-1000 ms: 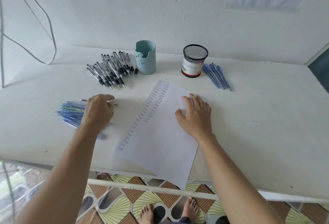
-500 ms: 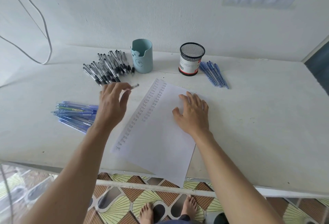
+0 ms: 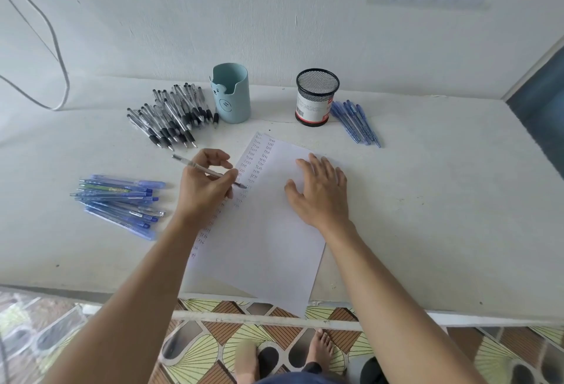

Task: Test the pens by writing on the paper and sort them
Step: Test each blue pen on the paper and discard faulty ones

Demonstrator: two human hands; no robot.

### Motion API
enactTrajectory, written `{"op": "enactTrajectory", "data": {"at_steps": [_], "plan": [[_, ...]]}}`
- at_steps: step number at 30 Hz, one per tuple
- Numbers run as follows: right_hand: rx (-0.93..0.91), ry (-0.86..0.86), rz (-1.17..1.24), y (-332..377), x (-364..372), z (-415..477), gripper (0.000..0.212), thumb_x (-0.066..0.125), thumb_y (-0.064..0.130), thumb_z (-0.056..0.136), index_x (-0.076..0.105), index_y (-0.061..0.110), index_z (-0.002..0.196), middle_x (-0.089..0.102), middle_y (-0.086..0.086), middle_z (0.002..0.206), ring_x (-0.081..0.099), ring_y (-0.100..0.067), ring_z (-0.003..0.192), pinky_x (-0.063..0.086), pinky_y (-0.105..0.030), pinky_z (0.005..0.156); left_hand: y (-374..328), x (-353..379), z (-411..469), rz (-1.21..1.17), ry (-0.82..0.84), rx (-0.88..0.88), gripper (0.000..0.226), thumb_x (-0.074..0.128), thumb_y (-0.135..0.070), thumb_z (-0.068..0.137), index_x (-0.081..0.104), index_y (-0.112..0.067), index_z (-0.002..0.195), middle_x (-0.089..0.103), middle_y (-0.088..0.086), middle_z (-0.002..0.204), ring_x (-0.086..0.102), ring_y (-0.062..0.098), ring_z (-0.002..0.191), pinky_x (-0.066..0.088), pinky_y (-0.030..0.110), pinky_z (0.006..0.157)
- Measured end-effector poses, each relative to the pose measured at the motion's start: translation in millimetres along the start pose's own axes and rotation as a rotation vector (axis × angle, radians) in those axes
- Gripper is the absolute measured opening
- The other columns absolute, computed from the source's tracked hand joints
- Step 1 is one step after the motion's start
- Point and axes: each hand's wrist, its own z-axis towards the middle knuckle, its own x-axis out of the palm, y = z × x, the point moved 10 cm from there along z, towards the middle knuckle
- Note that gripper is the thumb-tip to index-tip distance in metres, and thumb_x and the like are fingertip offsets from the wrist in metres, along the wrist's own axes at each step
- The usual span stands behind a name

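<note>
Two grips at paper [image 3: 268, 246], which lies on desk [image 3: 427, 200], overhanging front edge. Left grip [image 3: 204, 191] pinches pen [image 3: 210, 172], tip at second written column. Right grip [image 3: 320, 197] flat, fingers straight, pressing paper, holding nothing.

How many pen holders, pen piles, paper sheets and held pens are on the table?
Pen holders: 2, light blue plastic cup and black mesh cup.
Pen piles: 3, black-grip pens, left blue pens, right blue pens.
Paper sheets: 1, white sheet.
Held pens: 1, clear slim pen in left hand.
Total: 7.
</note>
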Motion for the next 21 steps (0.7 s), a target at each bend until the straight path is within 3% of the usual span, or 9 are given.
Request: {"op": "enactTrajectory", "data": {"at_steps": [3,5,8,10,13,21], "plan": [[-0.008,0.0,-0.004,1,1,0,0.067,0.029,0.053,0.087,0.039,0.025,0.148,0.025,-0.003,0.163,0.012,-0.022,0.152,0.007,-0.047,0.12,-1,4,-2,0.043,0.037,-0.016,0.011,0.067,0.006,0.086,0.062,-0.003,0.084,0.068,0.004,0.062,0.061,0.021,0.051,0.051,0.03,0.048],[-0.012,0.0,-0.012,0,2,0,0.065,0.033,0.051,0.089,0.038,0.025,0.148,0.025,-0.003,0.163,0.012,-0.022,0.152,0.007,-0.048,0.12,2,3,-3,0.083,0.018,-0.027,0.016,0.065,0.008,0.08,0.056,0.0,0.07,0.064,0.009,0.055,0.054,0.024,0.045,0.044,0.029,0.041],[-0.015,-0.006,-0.016,-1,3,1,0.059,0.039,0.048,0.093,0.039,0.024,0.147,0.026,-0.003,0.163,0.013,-0.023,0.152,0.008,-0.048,0.12,3,-11,-4,0.177,-0.084,0.007,0.021,0.058,-0.004,0.061,0.038,-0.005,0.056,0.041,0.019,0.046,0.04,0.019,0.046,0.034,0.039,0.04],[-0.014,-0.01,-0.014,-1,3,1,0.059,0.039,0.047,0.093,0.04,0.024,0.147,0.026,-0.003,0.163,0.014,-0.023,0.152,0.008,-0.047,0.12,0,-14,-4,0.269,-0.097,0.061,0.022,0.055,-0.007,0.057,0.033,-0.004,0.056,0.032,0.011,0.05,0.033,0.018,0.052,0.034,0.045,0.043],[-0.012,-0.019,0.0,0,2,1,0.063,0.033,0.048,0.089,0.041,0.023,0.146,0.028,-0.004,0.162,0.016,-0.024,0.152,0.009,-0.048,0.12,-4,-10,-6,0.341,-0.064,0.093,0.02,0.052,-0.009,0.058,0.032,-0.007,0.059,0.029,-0.004,0.05,0.029,0.018,0.054,0.027,0.034,0.047],[-0.014,-0.026,-0.01,1,1,1,0.065,0.03,0.047,0.087,0.042,0.023,0.146,0.029,-0.005,0.162,0.017,-0.025,0.151,0.01,-0.047,0.12,-4,-4,-6,0.388,-0.034,0.109,0.016,0.051,-0.011,0.058,0.035,-0.013,0.058,0.028,-0.006,0.049,0.026,0.013,0.052,0.023,0.03,0.05]]}}
